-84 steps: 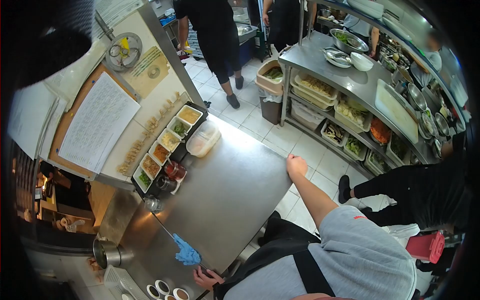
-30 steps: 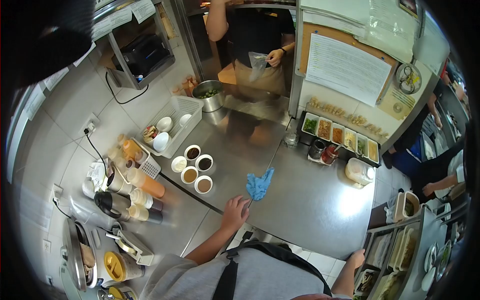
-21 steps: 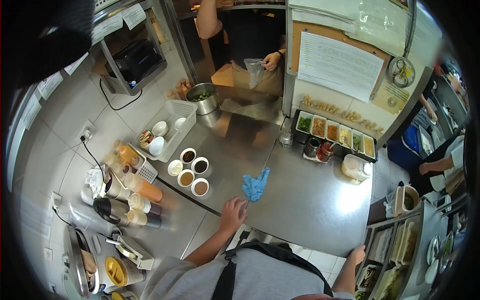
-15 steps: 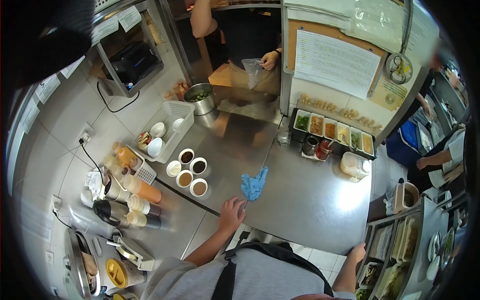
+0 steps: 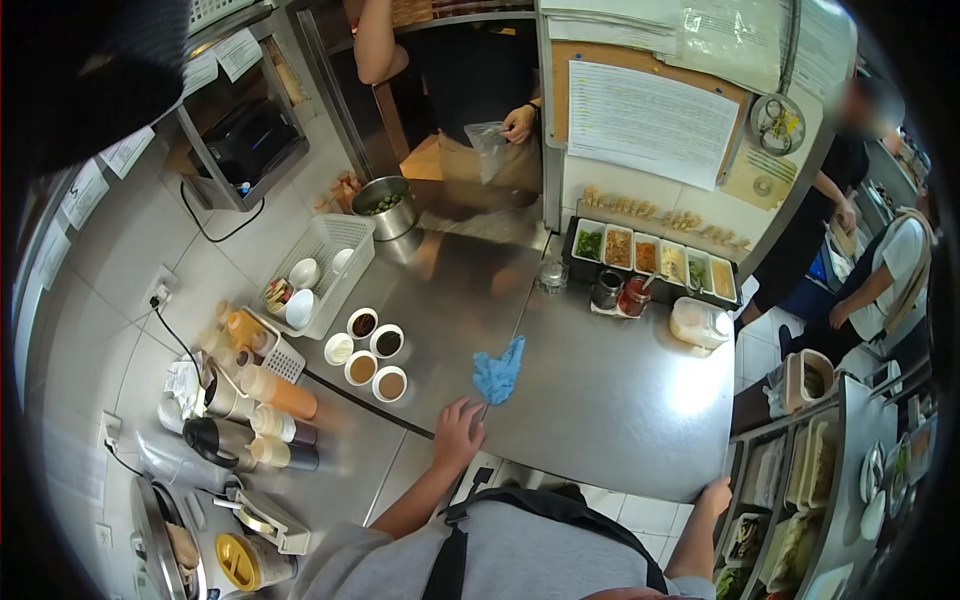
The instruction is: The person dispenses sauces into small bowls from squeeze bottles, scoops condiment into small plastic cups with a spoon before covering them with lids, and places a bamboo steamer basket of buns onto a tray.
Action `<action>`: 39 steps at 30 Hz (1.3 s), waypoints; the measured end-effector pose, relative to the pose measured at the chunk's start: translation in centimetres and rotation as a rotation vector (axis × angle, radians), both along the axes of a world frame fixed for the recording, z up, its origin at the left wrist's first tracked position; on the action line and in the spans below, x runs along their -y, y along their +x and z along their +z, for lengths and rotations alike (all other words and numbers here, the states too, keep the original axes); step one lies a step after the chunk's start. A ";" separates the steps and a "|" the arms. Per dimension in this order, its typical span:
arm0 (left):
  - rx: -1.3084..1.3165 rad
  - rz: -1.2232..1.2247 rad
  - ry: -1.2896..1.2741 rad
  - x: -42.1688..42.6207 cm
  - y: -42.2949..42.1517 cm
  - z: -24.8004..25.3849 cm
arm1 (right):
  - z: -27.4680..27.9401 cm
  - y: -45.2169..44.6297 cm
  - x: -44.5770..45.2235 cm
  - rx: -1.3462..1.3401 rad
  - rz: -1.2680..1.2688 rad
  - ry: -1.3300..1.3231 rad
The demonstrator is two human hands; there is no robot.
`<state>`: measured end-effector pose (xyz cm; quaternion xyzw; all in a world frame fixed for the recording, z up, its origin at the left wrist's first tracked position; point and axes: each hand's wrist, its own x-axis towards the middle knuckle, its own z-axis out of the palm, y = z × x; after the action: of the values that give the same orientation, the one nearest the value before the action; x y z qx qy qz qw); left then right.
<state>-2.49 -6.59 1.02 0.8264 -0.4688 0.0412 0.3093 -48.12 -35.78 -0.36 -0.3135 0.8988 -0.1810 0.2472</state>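
My left hand (image 5: pixel 458 436) rests on the front edge of the steel counter (image 5: pixel 620 410), open, fingers stretched forward. Just beyond its fingertips lies a crumpled blue cloth or glove (image 5: pixel 498 370); I cannot tell which. My right hand (image 5: pixel 714 495) is at the counter's front right corner, its fingers curled over the edge. To the left of the cloth stand several small white bowls of sauce (image 5: pixel 361 366), with brown, dark and pale contents. Neither hand touches the cloth or the bowls.
A rack of topping containers (image 5: pixel 655 258), two jars (image 5: pixel 620 292) and a plastic tub (image 5: pixel 700 323) line the back right. At left are a basket of bowls (image 5: pixel 330 290), squeeze bottles (image 5: pixel 275 390) and a pot (image 5: pixel 385 210). Across the counter, a person's hand (image 5: pixel 520 123) holds a plastic bag.
The view has shifted slightly, so the counter items appear a little further left. At the right, two people show more fully. My hands stay in much the same places.
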 end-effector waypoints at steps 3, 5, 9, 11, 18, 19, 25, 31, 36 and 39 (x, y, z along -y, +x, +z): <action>-0.007 0.005 0.008 -0.1 -0.1 0.1 | 0.0 0.1 -0.3 -0.025 -0.014 -0.030; -0.006 0.009 0.013 -0.1 -0.2 0.2 | -1.1 -0.2 0.0 -0.076 -0.021 -0.071; -0.002 0.014 0.016 -0.1 -0.2 0.3 | -1.8 -0.6 0.4 -0.095 -0.001 -0.058; -0.003 0.014 0.015 -0.2 -0.3 0.2 | -2.1 -0.9 0.6 -0.107 0.005 -0.042; -0.002 0.013 0.013 -0.1 -0.2 0.2 | -0.7 -0.6 0.2 -0.049 0.051 -0.006; -0.003 0.014 0.015 -0.2 -0.2 0.2 | -1.0 -0.7 0.2 -0.048 0.053 -0.010; -0.058 0.044 0.037 0.1 -0.4 0.3 | -1.8 -1.1 0.1 -0.059 0.108 -0.051; -0.040 0.028 0.047 0.3 -0.5 0.1 | -3.0 -1.2 0.8 -0.156 -0.001 -0.052; -0.027 0.018 0.031 0.4 -0.5 0.0 | -2.3 -0.7 0.8 -0.148 -0.022 -0.023; -0.030 0.012 0.024 0.4 -0.6 0.0 | -2.0 -0.6 0.4 -0.114 -0.022 -0.045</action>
<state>-3.10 -6.98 1.07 0.8335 -0.4595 0.0250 0.3059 -48.71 -36.22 -2.32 -0.3188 0.9106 -0.1858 0.1863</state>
